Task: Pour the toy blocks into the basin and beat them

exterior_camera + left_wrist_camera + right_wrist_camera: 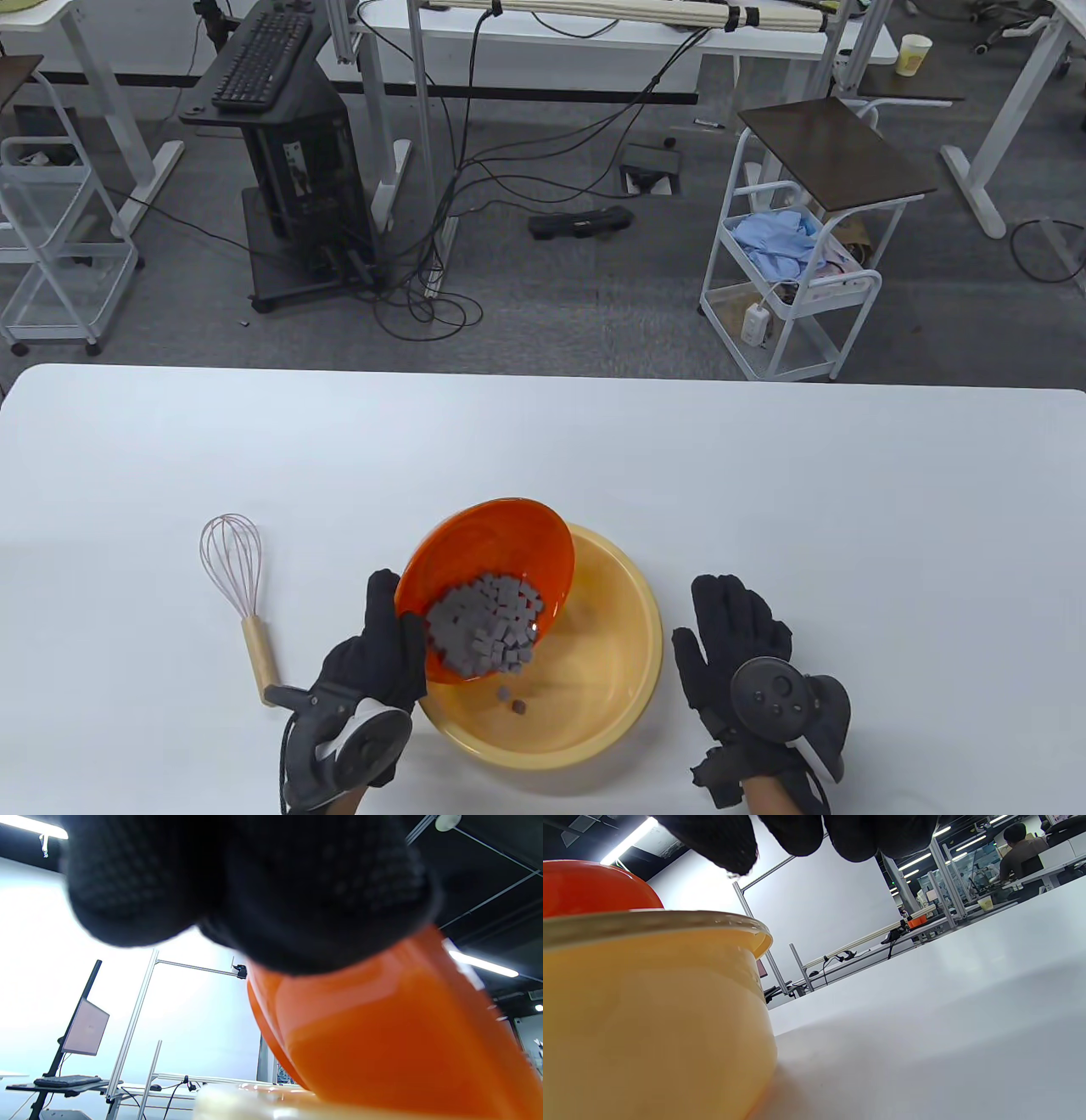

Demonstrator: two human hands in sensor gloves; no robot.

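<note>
I have the translucent orange plastic bowl (488, 560) in my left hand (373, 654), the grip closed round its near rim with the thumb on the inside edge, and the bowl is tipped steeply so its mouth faces down and to the right, over the shallow round yellow plastic basin (628, 671). The small grey toy blocks (485, 628) have slid into a heap against the bowl's low lip, and two or three already lie on the basin floor just below that lip. What the rest of the pour turns on is this: the lip hangs inside the basin's left half, above its floor, so the blocks should fall within the rim if I go on tilting about the same edge. My right hand (747, 662) lies flat on the white worktop (543, 441) just beside the basin's right wall, fingers straight and holding nothing; from the right wrist view I think it is not quite touching the wall, though that is hard to judge. The wire whisk with a wooden handle (242, 594) lies on the worktop to the left of the bowl, its long axis running roughly away from me, handle end nearest, so my left hand is the nearer one for it.
</note>
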